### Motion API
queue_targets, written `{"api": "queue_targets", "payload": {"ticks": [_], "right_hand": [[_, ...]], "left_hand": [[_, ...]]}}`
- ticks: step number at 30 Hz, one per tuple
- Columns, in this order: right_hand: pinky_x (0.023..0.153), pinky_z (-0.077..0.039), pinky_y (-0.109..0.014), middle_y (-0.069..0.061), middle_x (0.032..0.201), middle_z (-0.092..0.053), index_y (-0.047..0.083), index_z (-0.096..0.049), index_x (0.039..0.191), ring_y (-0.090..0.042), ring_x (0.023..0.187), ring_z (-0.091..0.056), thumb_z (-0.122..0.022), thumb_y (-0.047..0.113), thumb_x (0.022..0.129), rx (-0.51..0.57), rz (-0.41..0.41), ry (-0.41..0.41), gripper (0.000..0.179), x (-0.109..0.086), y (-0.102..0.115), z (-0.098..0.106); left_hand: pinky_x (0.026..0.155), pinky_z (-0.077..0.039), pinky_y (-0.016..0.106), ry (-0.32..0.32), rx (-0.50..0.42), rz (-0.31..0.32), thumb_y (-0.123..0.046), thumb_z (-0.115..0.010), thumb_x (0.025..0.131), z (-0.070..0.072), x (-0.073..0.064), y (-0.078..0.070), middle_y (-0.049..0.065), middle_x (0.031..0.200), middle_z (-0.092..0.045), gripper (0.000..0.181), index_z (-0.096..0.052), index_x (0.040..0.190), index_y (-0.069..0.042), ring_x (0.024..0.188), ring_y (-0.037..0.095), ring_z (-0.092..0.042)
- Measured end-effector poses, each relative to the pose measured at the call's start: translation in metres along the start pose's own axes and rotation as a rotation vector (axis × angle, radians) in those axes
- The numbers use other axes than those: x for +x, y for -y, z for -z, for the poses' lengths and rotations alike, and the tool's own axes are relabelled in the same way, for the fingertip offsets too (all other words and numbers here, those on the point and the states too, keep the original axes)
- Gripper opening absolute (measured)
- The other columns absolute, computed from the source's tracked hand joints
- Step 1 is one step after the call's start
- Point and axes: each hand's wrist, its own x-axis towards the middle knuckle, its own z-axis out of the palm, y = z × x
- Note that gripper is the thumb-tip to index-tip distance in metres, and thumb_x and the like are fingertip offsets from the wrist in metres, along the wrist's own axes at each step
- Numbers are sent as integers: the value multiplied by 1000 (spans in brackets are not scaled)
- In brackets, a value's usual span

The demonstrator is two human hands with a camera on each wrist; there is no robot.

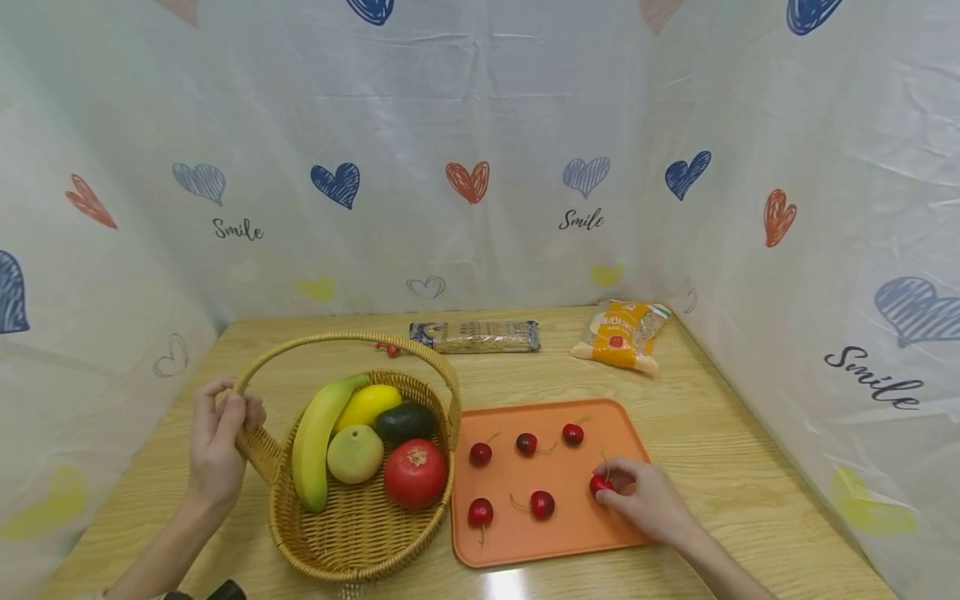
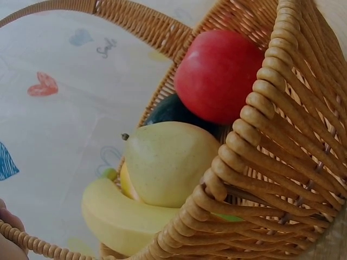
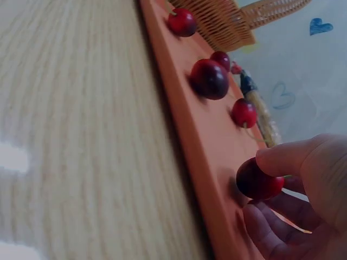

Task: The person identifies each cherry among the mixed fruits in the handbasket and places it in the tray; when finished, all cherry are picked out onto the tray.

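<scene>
My left hand [image 1: 217, 437] grips the handle [image 1: 262, 367] of a wicker basket [image 1: 360, 575] at its left side. In the basket lie a banana [image 1: 315, 442], a yellow lemon [image 1: 367, 406], a dark green avocado [image 1: 406, 423], a pale green round fruit [image 1: 355, 454] and a red pomegranate-like fruit [image 1: 415, 473]. At the right end of an orange tray [image 1: 510, 550], my right hand [image 1: 645, 500] pinches a dark red cherry [image 3: 257, 180] between thumb and fingers, close over the tray. Several other stemmed cherries, one of them a cherry [image 1: 542, 504] near the front, lie spread across it.
Behind the tray, a long clear-and-dark packet [image 1: 480, 336] lies near the back curtain. An orange and white bag [image 1: 621, 335] sits at the back right. Small red items [image 1: 392, 350] show beneath the basket handle's arch. Heart-printed curtains [image 1: 480, 100] enclose the wooden table [image 1: 735, 467].
</scene>
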Motion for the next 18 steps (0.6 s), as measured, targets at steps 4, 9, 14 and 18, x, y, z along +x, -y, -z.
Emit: {"api": "queue_targets", "payload": {"ticks": [4, 9, 14, 18], "right_hand": [[69, -54, -21, 6, 96, -78, 13, -78, 107, 1, 81, -63, -90, 13, 93, 1, 31, -50, 18, 4, -35, -14], [70, -58, -22, 14, 96, -77, 25, -79, 107, 0, 81, -67, -92, 19, 92, -15, -38, -45, 21, 12, -71, -24], [70, -58, -23, 13, 97, -77, 24, -79, 107, -1, 81, -68, -92, 19, 92, -15, -42, -35, 21, 14, -77, -25], [68, -57, -22, 9, 97, -78, 18, -79, 109, -1, 81, -67, -91, 18, 93, 2, 6, -46, 20, 11, -68, -23]], "left_hand": [[76, -35, 25, -6, 6, 4, -1, -33, 118, 0, 0, 0, -2, 84, -49, 23, -50, 126, -13, 80, 16, -42], [75, -32, 26, -15, 14, 7, 0, -33, 118, -1, 0, 0, -1, 84, -49, 22, -50, 125, -13, 79, 16, -42], [75, -32, 26, -15, 13, 9, 0, -33, 118, -1, 0, -1, -2, 84, -49, 23, -50, 125, -13, 79, 16, -41], [75, -33, 25, -12, 13, 9, 0, -33, 118, -1, 0, -1, -2, 84, -51, 23, -50, 125, -13, 79, 16, -42]]}}
